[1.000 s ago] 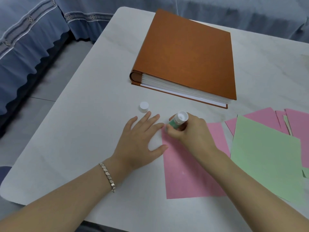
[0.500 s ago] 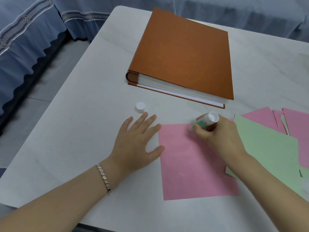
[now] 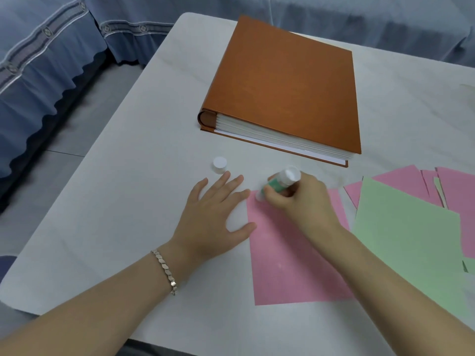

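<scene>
My right hand [image 3: 303, 201] grips the glue stick [image 3: 280, 183], tip down on the pink sheet [image 3: 290, 265] corner just beside my fingers. My left hand [image 3: 213, 217] lies flat, fingers spread, thumb touching the sheet's edge. The white cap [image 3: 220, 164] stands just beyond those fingertips.

glue stick [image 3: 276, 185]: green body, white ends
cap [image 3: 220, 164]: white
near sheet [image 3: 290, 258]: pink
right sheet [image 3: 406, 240]: pale green
album [image 3: 282, 86]: orange-brown cover, white pages
table [image 3: 128, 201]: pale grey, faint marbling
cloth [image 3: 38, 73]: blue, paler patterned band
</scene>
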Demonstrator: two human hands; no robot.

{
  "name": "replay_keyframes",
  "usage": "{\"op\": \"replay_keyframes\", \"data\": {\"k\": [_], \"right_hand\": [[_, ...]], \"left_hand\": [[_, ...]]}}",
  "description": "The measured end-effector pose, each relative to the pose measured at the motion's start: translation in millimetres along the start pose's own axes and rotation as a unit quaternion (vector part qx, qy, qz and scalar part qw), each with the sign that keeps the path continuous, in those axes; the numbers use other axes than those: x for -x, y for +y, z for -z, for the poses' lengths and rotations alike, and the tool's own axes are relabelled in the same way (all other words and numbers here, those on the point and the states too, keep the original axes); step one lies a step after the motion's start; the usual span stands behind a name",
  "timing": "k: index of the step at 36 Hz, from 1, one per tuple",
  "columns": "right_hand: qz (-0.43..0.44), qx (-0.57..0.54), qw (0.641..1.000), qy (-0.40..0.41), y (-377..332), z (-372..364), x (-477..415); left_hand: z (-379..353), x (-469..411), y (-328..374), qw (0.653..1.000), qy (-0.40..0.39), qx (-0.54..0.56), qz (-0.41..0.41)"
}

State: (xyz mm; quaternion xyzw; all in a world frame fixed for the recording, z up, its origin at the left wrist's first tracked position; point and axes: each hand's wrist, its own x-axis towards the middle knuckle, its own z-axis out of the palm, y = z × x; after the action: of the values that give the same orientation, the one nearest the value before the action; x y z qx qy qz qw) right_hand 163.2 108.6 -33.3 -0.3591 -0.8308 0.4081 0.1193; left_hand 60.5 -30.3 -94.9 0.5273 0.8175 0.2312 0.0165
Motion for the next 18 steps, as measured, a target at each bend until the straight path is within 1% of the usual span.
{"op": "replay_keyframes", "data": {"k": [3, 8, 18], "right_hand": [[0.007, 0.010, 1.000, -0.019, -8, -9, -4], [0.015, 0.028, 0.999, -0.024, -9, -9, -6], [0.012, 0.050, 0.999, 0.003, 4, 4, -5]], "left_hand": [[0, 0, -1, 1.000, 0.001, 0.008, 0.000], [-1, 0, -2, 1.000, 0.010, 0.014, -0.002], [0, 0, 0, 0.999, 0.021, -0.029, -0.019]]}}
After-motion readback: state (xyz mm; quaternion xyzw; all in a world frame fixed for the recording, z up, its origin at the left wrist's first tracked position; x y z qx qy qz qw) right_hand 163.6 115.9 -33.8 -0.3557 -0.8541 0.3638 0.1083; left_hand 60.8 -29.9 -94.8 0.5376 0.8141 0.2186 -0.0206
